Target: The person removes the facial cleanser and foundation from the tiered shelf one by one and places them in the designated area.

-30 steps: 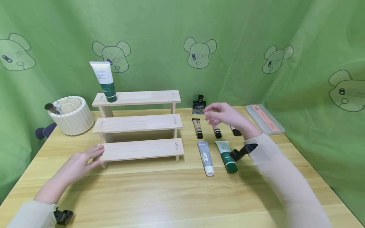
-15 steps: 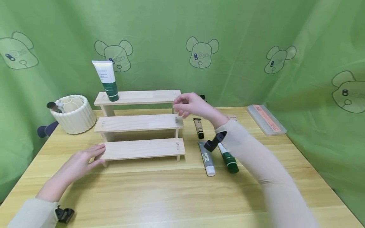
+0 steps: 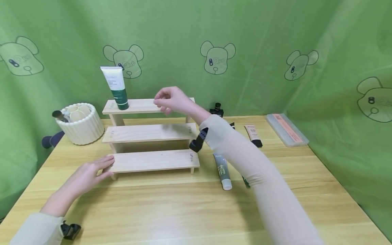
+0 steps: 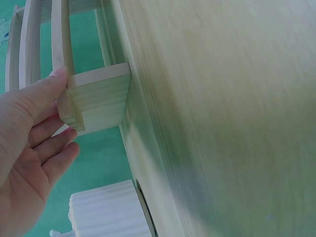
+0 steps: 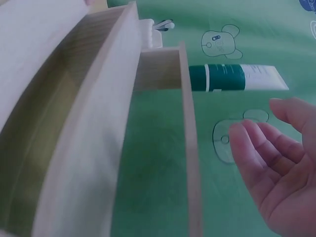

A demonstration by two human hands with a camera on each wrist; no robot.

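A three-step wooden shelf [image 3: 153, 132] stands on the table. My left hand [image 3: 87, 177] holds the left end of its lowest step; the left wrist view shows my thumb at the step's edge and fingers [image 4: 54, 145] around the corner. A white and green squeeze tube [image 3: 115, 88] stands on its cap at the left end of the top step. To its right, my right hand [image 3: 173, 98] hovers around the top step's level, loosely bent. In the right wrist view that hand [image 5: 276, 168] holds nothing, and the tube [image 5: 227, 78] is a short way off.
Right of the shelf lie a grey tube [image 3: 223, 172], a pink BB tube [image 3: 251, 133] and other tubes partly hidden by my right sleeve. A black bottle [image 3: 216, 110] stands behind. A clear case [image 3: 286, 129] lies far right; a white ribbed cup [image 3: 82, 127] with brushes stands left.
My right hand has swept left, from over the small tubes past the shelf's right end to the top step. The left hand keeps its hold on the lowest step.
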